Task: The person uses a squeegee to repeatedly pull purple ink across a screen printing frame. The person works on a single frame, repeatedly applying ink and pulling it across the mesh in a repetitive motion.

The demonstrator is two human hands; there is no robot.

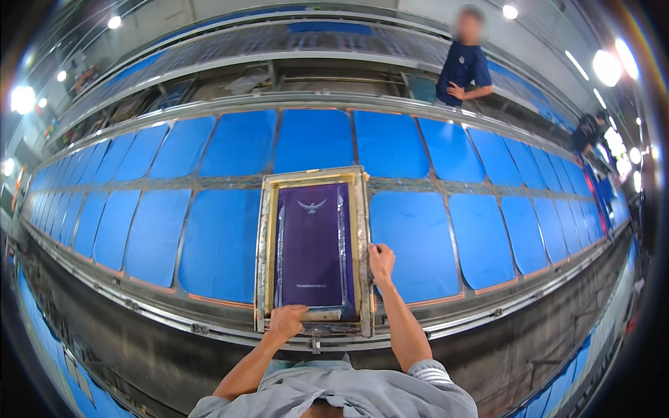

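Note:
A rectangular screen-printing frame (361, 251) with worn wooden and metal edges lies over the near row of blue panels. Its purple mesh (311, 244) bears a pale winged emblem and small lettering. My left hand (286, 322) grips the frame's bottom edge, left of centre. My right hand (381, 262) is closed on the frame's right side, a little below the middle. Blue rounded-corner sheets flank it, one on the left (212, 244) and one on the right (414, 247).
The long printing table carries two rows of blue sheets (313, 139), with a metal rail (453, 324) along its near edge. A co-worker (463, 70) in dark blue stands across it. Another person (587, 134) is at the far right. Further racks with blue sheets (331, 28) run behind.

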